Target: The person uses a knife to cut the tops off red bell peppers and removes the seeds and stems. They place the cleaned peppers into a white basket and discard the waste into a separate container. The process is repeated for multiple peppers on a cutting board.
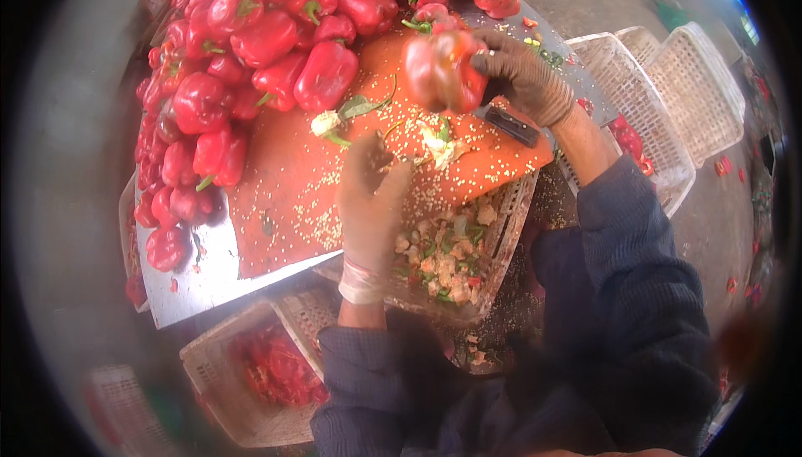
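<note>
My right hand (pixel 523 75), in a brown-stained glove, grips a large red bell pepper (pixel 442 71) above the orange mat (pixel 282 187). Just below that hand lies a black handle-like object (pixel 512 126); whether it has a blade is hidden. My left hand (pixel 373 206), in a pale glove and blurred, is over the mat's near part with thumb and fingers apart and nothing visible between them. Between the hands sits a cut-out pepper core (pixel 442 144) with seeds. Another core with a green stem (pixel 326 123) lies beyond my left hand.
A heap of red bell peppers (pixel 263 31) covers the table's far left. Below the near edge, a crate (pixel 501 250) holds cores and scraps. Another crate (pixel 213 357) contains red pepper pieces. More white plastic crates (pixel 695 87) stand right. Loose seeds dot the mat.
</note>
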Demonstrator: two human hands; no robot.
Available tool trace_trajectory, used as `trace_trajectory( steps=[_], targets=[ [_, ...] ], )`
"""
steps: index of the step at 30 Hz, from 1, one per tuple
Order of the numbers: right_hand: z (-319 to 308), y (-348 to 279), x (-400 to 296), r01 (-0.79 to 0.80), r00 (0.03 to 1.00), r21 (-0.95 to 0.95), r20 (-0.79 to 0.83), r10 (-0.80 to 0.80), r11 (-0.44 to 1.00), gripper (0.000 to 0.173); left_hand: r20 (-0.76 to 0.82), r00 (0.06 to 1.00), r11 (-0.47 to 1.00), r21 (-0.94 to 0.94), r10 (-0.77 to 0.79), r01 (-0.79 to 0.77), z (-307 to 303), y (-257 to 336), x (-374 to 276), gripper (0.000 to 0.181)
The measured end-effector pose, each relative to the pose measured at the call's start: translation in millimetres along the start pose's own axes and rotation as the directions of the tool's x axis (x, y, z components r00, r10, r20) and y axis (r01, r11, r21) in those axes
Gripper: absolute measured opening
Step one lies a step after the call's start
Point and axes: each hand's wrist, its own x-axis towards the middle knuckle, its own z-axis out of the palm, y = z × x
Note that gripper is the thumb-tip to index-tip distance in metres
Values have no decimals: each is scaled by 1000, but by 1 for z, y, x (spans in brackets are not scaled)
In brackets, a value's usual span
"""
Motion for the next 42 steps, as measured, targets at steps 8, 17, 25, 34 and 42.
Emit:
trace_trajectory(
  steps=[8,17,25,34,42],
  targets=[
    [68,27,-26,-175,952,285,292,88,943,45,191,981,699,-707,43,107,-17,15,-5,77],
    [29,36,-29,-49,943,-962,-133,-304,269,36,-92,977,979,80,194,-187,-29,-15,2,67],
    [12,34,-39,-211,974,-977,-213,81,-33,32,-137,988,968,250,66,-30,-27,-4,2,64],
    [77,31,-72,172,979,-676,34,-202,717,26,-140,970,891,438,200,-120,-26,4,-6,63],
    [94,52,-79,298,952,-697,164,-259,652,17,-155,968,895,433,196,-112,-24,-4,-4,64]
  ],
)
